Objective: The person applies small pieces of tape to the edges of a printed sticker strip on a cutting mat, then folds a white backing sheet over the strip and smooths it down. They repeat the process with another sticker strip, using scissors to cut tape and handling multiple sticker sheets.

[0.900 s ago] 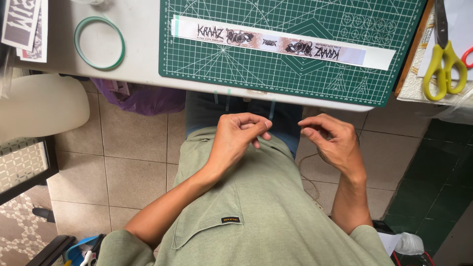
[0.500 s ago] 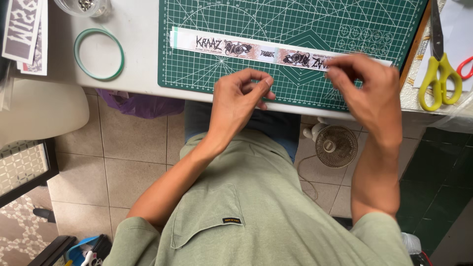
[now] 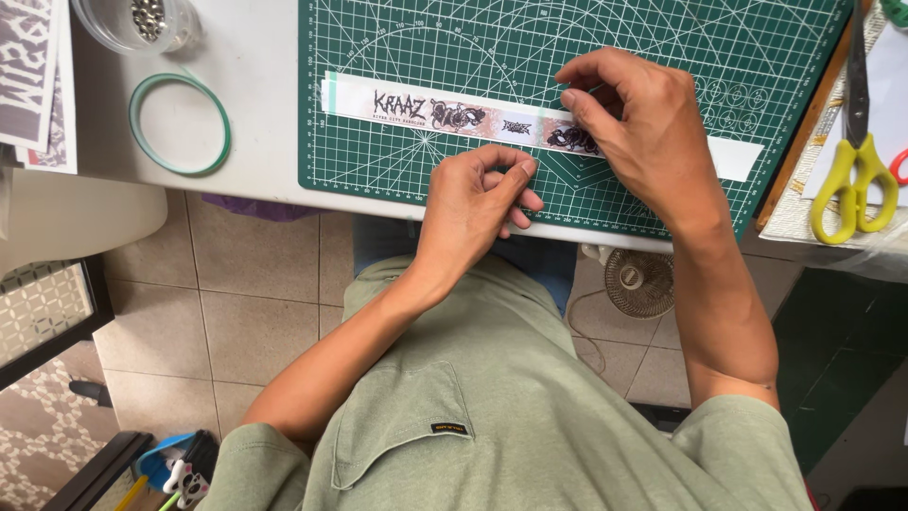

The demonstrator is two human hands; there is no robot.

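A long white paper strip (image 3: 445,112) printed with black lettering and drawings lies across a green cutting mat (image 3: 492,43) on a white table. My right hand (image 3: 643,128) rests on the strip's right part, fingertips bent down onto the paper near a dark drawing. My left hand (image 3: 478,203) hovers at the mat's front edge, just below the strip, with thumb and forefinger pinched together; whether anything small sits between them cannot be told. The strip's right end (image 3: 736,158) shows past my right hand.
A green tape ring (image 3: 180,124) lies left of the mat, a clear cup with small metal beads (image 3: 142,21) behind it. Yellow-handled scissors (image 3: 854,170) lie at the right. Printed sheets (image 3: 33,80) sit far left. A small fan (image 3: 640,282) stands on the tiled floor.
Both hands rose from my lap to the table. My right hand moved onto the strip and shifted left along it; my left hand came up to the mat's front edge.
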